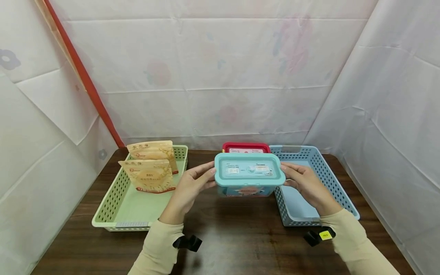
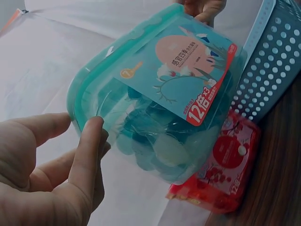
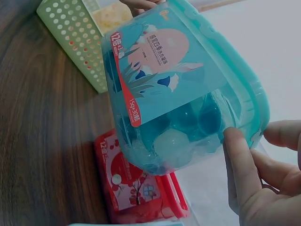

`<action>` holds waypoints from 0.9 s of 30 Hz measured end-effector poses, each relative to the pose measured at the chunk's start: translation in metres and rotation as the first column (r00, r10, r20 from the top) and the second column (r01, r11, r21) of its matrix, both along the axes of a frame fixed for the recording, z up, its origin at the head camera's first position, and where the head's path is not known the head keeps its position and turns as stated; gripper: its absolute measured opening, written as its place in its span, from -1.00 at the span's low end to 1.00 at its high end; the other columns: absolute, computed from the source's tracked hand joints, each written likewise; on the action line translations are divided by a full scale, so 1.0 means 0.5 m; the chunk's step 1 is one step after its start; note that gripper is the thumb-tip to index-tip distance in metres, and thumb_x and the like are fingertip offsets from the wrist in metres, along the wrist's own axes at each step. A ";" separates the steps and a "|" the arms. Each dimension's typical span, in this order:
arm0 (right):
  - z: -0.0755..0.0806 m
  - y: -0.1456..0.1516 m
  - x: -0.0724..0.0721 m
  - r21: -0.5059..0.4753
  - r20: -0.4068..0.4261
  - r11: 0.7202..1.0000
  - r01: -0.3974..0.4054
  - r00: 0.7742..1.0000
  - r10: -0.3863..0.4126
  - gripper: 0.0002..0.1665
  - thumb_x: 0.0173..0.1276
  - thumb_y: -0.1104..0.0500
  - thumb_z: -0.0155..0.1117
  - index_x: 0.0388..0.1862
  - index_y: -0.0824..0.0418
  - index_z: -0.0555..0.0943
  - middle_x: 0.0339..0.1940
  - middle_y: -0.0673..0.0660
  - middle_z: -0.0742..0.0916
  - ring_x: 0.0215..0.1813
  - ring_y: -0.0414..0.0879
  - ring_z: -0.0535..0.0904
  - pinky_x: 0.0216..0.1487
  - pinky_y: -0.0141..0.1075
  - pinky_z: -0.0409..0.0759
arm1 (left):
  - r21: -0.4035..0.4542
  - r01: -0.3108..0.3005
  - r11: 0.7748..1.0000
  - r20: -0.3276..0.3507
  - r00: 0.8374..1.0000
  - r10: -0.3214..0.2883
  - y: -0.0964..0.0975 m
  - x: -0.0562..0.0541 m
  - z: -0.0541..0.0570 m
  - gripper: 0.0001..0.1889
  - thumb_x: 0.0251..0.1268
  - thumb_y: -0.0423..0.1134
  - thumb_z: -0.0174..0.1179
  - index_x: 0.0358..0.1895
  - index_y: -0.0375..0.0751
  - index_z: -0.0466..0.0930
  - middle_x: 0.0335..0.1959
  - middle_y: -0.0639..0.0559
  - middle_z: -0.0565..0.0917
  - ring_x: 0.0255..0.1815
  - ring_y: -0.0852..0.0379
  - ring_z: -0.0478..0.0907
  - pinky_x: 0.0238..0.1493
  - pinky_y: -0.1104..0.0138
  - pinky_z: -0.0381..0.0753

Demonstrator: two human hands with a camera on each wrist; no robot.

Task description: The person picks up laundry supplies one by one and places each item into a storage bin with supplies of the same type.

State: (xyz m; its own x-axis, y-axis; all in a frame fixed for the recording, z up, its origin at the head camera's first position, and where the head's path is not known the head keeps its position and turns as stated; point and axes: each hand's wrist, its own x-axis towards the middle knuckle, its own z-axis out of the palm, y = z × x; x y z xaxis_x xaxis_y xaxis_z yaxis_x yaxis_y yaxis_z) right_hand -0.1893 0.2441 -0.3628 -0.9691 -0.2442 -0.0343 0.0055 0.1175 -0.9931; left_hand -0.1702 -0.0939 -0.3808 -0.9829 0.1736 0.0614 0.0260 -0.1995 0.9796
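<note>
Head view: a wood-grain desk [image 1: 237, 238] is bordered by pale printed sheets [image 1: 213, 57]. Above it, a teal-lidded tub [image 1: 249, 172] is pinched by left grip [image 1: 190, 186] and right grip [image 1: 306, 184].

You face a whitish cloth wall [image 1: 192, 57] across the top of the frame, creased by folds and printed with faint pink and blue motifs. More pale sheeting [image 1: 395, 99] drapes the right side. At upper left, you see a red strip [image 1: 85, 78] slanting down. Your dark brown wood-grain table [image 1: 240, 244] fills the lower frame, catching a soft sheen of light.
</note>
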 end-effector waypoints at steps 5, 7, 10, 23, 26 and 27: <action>0.004 0.016 0.003 0.015 -0.002 1.000 0.018 1.000 -0.018 -0.28 0.58 0.01 0.15 0.45 0.51 0.30 0.03 0.03 0.71 -0.05 -0.13 0.66 -0.01 -0.29 0.67 | 0.017 0.014 1.000 -0.004 1.000 -0.014 0.016 -0.003 0.002 -0.59 0.47 -0.26 0.22 0.31 -0.30 0.53 0.20 -0.20 0.60 0.04 0.05 0.65 0.05 0.21 0.66; 0.006 0.022 0.004 0.014 -0.004 0.999 0.031 1.000 -0.031 -0.27 0.57 0.01 0.16 0.45 0.51 0.30 0.03 0.02 0.71 -0.05 -0.13 0.67 -0.01 -0.29 0.67 | 0.024 0.026 0.999 -0.008 1.000 -0.026 0.023 -0.005 0.003 -0.59 0.47 -0.26 0.22 0.31 -0.29 0.53 0.20 -0.20 0.60 0.04 0.03 0.65 0.06 0.20 0.66; 0.006 0.033 0.005 0.015 -0.009 0.999 0.049 0.999 -0.049 -0.26 0.56 0.01 0.17 0.44 0.53 0.29 0.01 0.00 0.71 -0.06 -0.14 0.66 -0.02 -0.30 0.68 | 0.031 0.040 0.999 -0.009 0.999 -0.040 0.034 -0.007 0.004 -0.59 0.47 -0.26 0.22 0.31 -0.27 0.53 0.20 -0.20 0.60 0.05 0.01 0.64 0.07 0.20 0.65; 0.010 0.084 0.013 -0.055 -0.042 0.996 0.075 0.996 -0.077 -0.35 0.57 0.12 0.17 0.41 0.55 0.32 0.03 -0.08 0.72 -0.08 -0.16 0.68 -0.06 -0.34 0.68 | 0.043 0.075 0.996 -0.015 0.997 -0.074 0.087 -0.022 0.007 -0.55 0.46 -0.28 0.22 0.35 -0.31 0.49 0.15 -0.23 0.60 0.03 0.05 0.65 0.06 0.18 0.66; 0.013 0.092 0.014 -0.053 -0.043 0.994 0.091 0.995 -0.093 -0.33 0.56 0.12 0.18 0.41 0.56 0.31 0.01 -0.08 0.72 -0.08 -0.17 0.69 -0.07 -0.34 0.68 | 0.043 0.083 0.996 -0.021 0.996 -0.082 0.097 -0.025 0.007 -0.56 0.47 -0.29 0.22 0.34 -0.31 0.50 0.10 -0.21 0.61 0.00 0.08 0.65 0.05 0.19 0.66; 0.013 0.095 0.014 -0.056 -0.045 0.994 0.095 0.994 -0.097 -0.35 0.56 0.13 0.18 0.41 0.55 0.32 0.01 -0.08 0.72 -0.09 -0.17 0.69 -0.08 -0.35 0.68 | 0.045 0.085 0.995 -0.025 0.996 -0.084 0.100 -0.027 0.007 -0.56 0.46 -0.30 0.22 0.34 -0.31 0.50 0.09 -0.21 0.61 -0.01 0.09 0.65 0.05 0.18 0.66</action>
